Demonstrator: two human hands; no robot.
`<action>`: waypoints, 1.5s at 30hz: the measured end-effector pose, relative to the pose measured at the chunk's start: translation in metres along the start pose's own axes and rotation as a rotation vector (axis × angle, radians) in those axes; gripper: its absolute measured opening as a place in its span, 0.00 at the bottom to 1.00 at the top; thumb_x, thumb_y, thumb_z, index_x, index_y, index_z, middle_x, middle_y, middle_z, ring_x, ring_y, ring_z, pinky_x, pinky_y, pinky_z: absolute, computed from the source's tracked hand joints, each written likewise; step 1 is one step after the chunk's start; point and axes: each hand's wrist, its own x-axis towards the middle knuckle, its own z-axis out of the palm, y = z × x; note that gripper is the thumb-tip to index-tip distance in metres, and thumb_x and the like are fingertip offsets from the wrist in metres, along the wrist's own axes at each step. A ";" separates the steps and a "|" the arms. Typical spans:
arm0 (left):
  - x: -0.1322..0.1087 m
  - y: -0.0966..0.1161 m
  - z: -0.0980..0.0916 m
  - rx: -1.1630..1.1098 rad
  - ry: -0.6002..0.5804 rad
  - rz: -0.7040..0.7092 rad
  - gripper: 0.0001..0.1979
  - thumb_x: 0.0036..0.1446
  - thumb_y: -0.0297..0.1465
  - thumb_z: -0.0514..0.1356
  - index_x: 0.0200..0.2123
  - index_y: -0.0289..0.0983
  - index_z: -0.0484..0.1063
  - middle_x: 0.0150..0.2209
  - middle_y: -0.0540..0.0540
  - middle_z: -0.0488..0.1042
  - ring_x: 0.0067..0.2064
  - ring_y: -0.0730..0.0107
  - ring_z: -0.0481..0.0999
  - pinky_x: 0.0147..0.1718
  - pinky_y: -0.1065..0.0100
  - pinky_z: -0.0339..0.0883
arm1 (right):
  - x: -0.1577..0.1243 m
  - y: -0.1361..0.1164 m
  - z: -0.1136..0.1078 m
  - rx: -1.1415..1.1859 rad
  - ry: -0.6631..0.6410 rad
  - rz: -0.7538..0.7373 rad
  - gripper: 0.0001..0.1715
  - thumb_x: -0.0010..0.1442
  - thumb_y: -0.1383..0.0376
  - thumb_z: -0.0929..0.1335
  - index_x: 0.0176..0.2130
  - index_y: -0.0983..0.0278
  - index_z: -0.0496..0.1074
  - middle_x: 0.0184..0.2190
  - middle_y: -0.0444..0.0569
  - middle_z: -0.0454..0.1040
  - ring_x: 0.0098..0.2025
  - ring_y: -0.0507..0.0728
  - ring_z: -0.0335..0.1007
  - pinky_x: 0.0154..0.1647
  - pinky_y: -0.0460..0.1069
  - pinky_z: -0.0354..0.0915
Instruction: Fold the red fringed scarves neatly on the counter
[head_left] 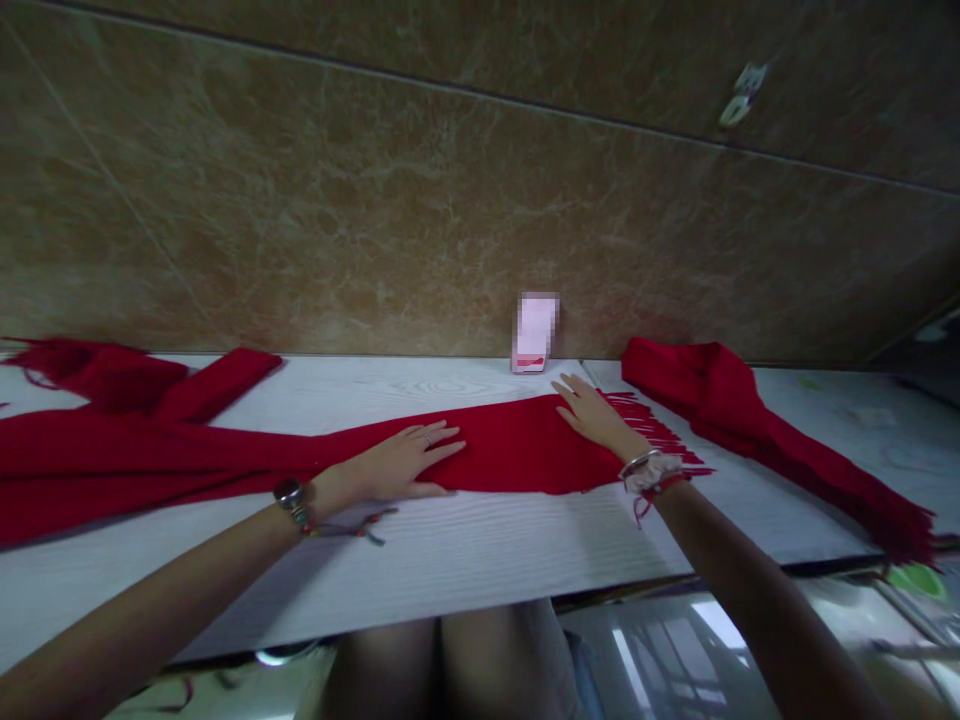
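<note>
A long red scarf [517, 445] stretches across the white table, its fringed end spread toward the right. On its middle stretch rests my left hand [401, 460], palm down with the fingers extended. Near the fringe, my right hand [592, 410] also lies flat on the cloth, fingers slightly spread. Neither hand grips anything. To the left the scarf bunches into lengthwise folds, and a crumpled red fringed piece [127, 375] lies behind it; whether the two are joined I cannot tell. Another length of red fringed fabric [750, 410] lies loosely folded at the right.
A phone-like pink and white object [535, 335], partly blurred out, leans against the brown marbled wall [360, 200] behind the white table [420, 570]. A small pale fixture [742, 95] is on the wall at upper right. A green item [916, 580] sits below the table's right edge.
</note>
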 end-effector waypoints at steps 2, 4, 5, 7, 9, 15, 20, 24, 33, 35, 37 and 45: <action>-0.002 -0.001 -0.003 -0.002 0.009 0.068 0.26 0.56 0.39 0.54 0.58 0.42 0.55 0.57 0.42 0.60 0.55 0.63 0.61 0.52 0.64 0.54 | 0.003 -0.027 -0.007 0.150 -0.011 -0.099 0.24 0.58 0.64 0.61 0.54 0.65 0.61 0.55 0.56 0.62 0.59 0.61 0.52 0.57 0.59 0.53; -0.001 -0.003 -0.003 0.001 0.027 0.075 0.21 0.57 0.32 0.53 0.55 0.41 0.60 0.51 0.43 0.67 0.50 0.66 0.67 0.48 0.66 0.59 | 0.004 -0.053 -0.009 0.256 -0.091 -0.200 0.21 0.59 0.61 0.61 0.52 0.59 0.63 0.52 0.52 0.64 0.55 0.60 0.58 0.54 0.59 0.58; 0.001 -0.004 -0.003 -0.002 0.046 0.057 0.19 0.57 0.30 0.52 0.54 0.40 0.62 0.49 0.43 0.69 0.47 0.67 0.69 0.46 0.68 0.61 | 0.004 -0.063 -0.008 0.280 -0.117 -0.229 0.19 0.59 0.60 0.62 0.51 0.58 0.64 0.51 0.51 0.65 0.52 0.59 0.60 0.51 0.58 0.60; 0.003 -0.008 0.000 -0.026 0.101 0.002 0.18 0.58 0.28 0.50 0.52 0.38 0.64 0.46 0.44 0.71 0.44 0.69 0.71 0.44 0.69 0.63 | 0.002 -0.079 -0.005 0.301 -0.152 -0.269 0.17 0.60 0.60 0.62 0.49 0.60 0.64 0.50 0.51 0.65 0.48 0.57 0.64 0.47 0.57 0.63; 0.004 -0.014 0.003 -0.063 0.153 -0.057 0.17 0.59 0.30 0.49 0.51 0.37 0.63 0.46 0.45 0.72 0.43 0.71 0.72 0.42 0.70 0.64 | 0.000 -0.087 -0.002 0.325 -0.177 -0.308 0.17 0.60 0.60 0.62 0.48 0.63 0.64 0.48 0.51 0.65 0.45 0.56 0.65 0.44 0.56 0.65; 0.002 -0.026 0.013 -0.116 0.261 -0.141 0.16 0.61 0.33 0.48 0.50 0.37 0.64 0.44 0.45 0.73 0.41 0.71 0.73 0.40 0.69 0.66 | -0.011 -0.090 -0.002 0.389 -0.206 -0.399 0.22 0.57 0.64 0.64 0.52 0.60 0.61 0.49 0.50 0.64 0.48 0.56 0.63 0.47 0.55 0.63; 0.006 -0.024 0.016 0.040 0.276 -0.268 0.16 0.62 0.32 0.46 0.50 0.36 0.63 0.36 0.43 0.76 0.33 0.68 0.75 0.33 0.68 0.68 | -0.015 -0.088 -0.006 0.429 -0.105 -0.391 0.27 0.53 0.72 0.64 0.53 0.60 0.60 0.45 0.51 0.65 0.48 0.56 0.62 0.49 0.54 0.62; 0.009 -0.021 0.017 0.067 0.308 -0.254 0.14 0.61 0.28 0.47 0.48 0.34 0.65 0.38 0.42 0.74 0.37 0.67 0.74 0.35 0.67 0.68 | -0.014 -0.089 -0.004 0.391 -0.046 -0.428 0.22 0.54 0.70 0.64 0.50 0.62 0.65 0.42 0.51 0.70 0.45 0.56 0.65 0.47 0.54 0.64; 0.004 -0.012 0.012 0.104 0.341 -0.001 0.15 0.58 0.35 0.52 0.48 0.38 0.67 0.48 0.41 0.67 0.49 0.64 0.66 0.45 0.62 0.63 | -0.008 -0.082 0.008 0.530 -0.027 -0.190 0.18 0.56 0.68 0.63 0.47 0.61 0.68 0.43 0.49 0.74 0.41 0.53 0.71 0.43 0.50 0.66; 0.004 -0.007 0.010 0.151 0.302 0.037 0.15 0.57 0.34 0.54 0.48 0.40 0.67 0.47 0.42 0.68 0.48 0.63 0.66 0.46 0.60 0.61 | -0.007 -0.081 0.009 0.554 -0.030 -0.165 0.17 0.55 0.68 0.64 0.46 0.61 0.68 0.40 0.48 0.75 0.39 0.53 0.71 0.41 0.49 0.66; 0.003 -0.003 0.008 0.197 0.239 0.064 0.15 0.57 0.28 0.53 0.48 0.42 0.66 0.44 0.43 0.70 0.46 0.65 0.67 0.45 0.61 0.61 | -0.006 -0.080 0.009 0.571 -0.033 -0.151 0.16 0.55 0.69 0.65 0.45 0.61 0.68 0.37 0.47 0.75 0.38 0.53 0.71 0.40 0.49 0.66; 0.000 -0.022 0.011 0.323 0.368 -0.241 0.19 0.56 0.19 0.47 0.47 0.37 0.67 0.41 0.41 0.71 0.41 0.64 0.70 0.39 0.64 0.64 | -0.006 -0.080 0.007 0.479 0.009 -0.267 0.15 0.58 0.70 0.61 0.44 0.61 0.69 0.41 0.49 0.71 0.44 0.53 0.67 0.46 0.51 0.64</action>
